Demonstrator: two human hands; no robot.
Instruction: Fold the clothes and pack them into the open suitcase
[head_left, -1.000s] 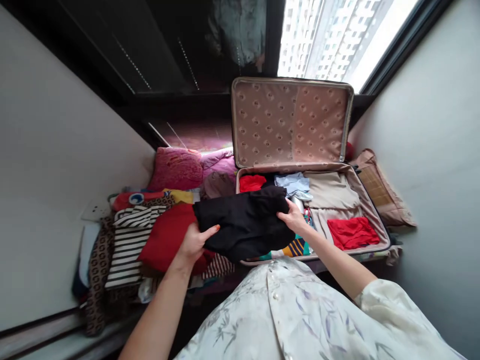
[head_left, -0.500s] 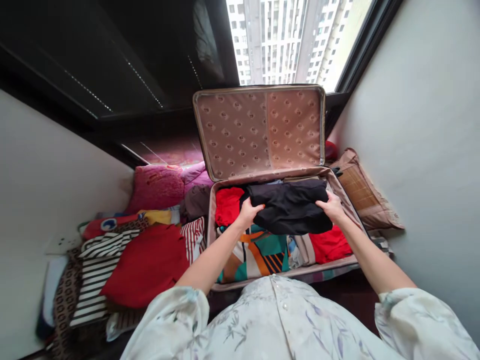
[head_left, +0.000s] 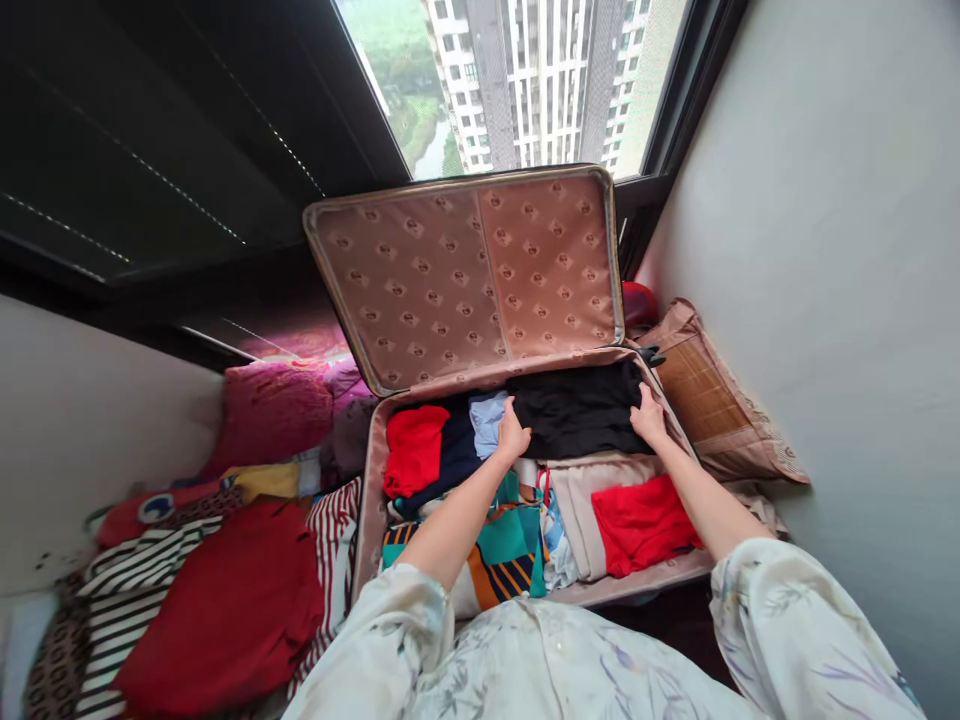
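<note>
- Black folded garment (head_left: 581,408) lies in the far right corner of the open suitcase (head_left: 375,470), just under the raised lid (head_left: 472,275), a little above the middle of the frame.
- Its far edge is lost in shadow against the hinge, so its outline there is hard to make out; the clothes under it are hidden.
- Half a second ago it was held above the red and patterned clothes nearer the person; now it is down flat, further back.
- Left hand (head_left: 513,436) presses on the garment's left edge, fingers spread flat, not clenched.
- Right hand (head_left: 648,420) rests on its right edge; I cannot tell whether those fingers pinch cloth or only press.
- Red folded piece (head_left: 641,525) lies below the right forearm, and a heap of striped and red clothes (head_left: 210,610) fills the lower left.
</note>
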